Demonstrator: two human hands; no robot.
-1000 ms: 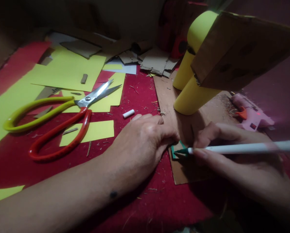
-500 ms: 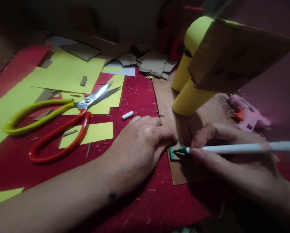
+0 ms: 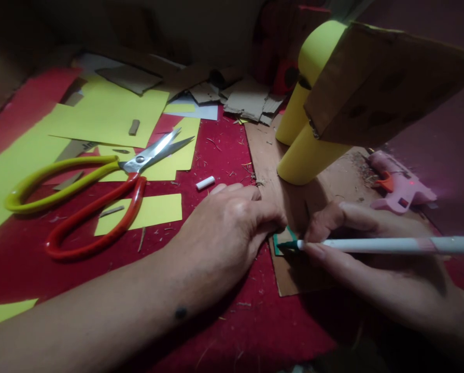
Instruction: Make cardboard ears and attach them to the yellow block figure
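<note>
My right hand [image 3: 375, 259] pinches a white marker [image 3: 395, 244] whose green tip touches a small cardboard piece [image 3: 283, 239] with green edges. That piece lies on a larger cardboard sheet [image 3: 294, 282]. Fingers curled, my left hand [image 3: 235, 228] presses at the upper left of the small piece, partly covering it. Behind my hands, a yellow and brown cardboard construction [image 3: 371, 88] stands on the sheet on yellow tubes [image 3: 307, 160]. The white marker cap [image 3: 205, 183] lies beside my left hand.
Open scissors [image 3: 132, 171] with yellow and red handles lie on the red cloth [image 3: 216, 342] at left. Yellow paper [image 3: 111, 114] and cardboard scraps [image 3: 247, 98] are spread behind. A pink glue gun [image 3: 405, 186] rests at right.
The marker tip has shifted slightly to the lower left on the small piece, and its barrel lies a little lower. My left hand holds its place. The view has shifted slightly.
</note>
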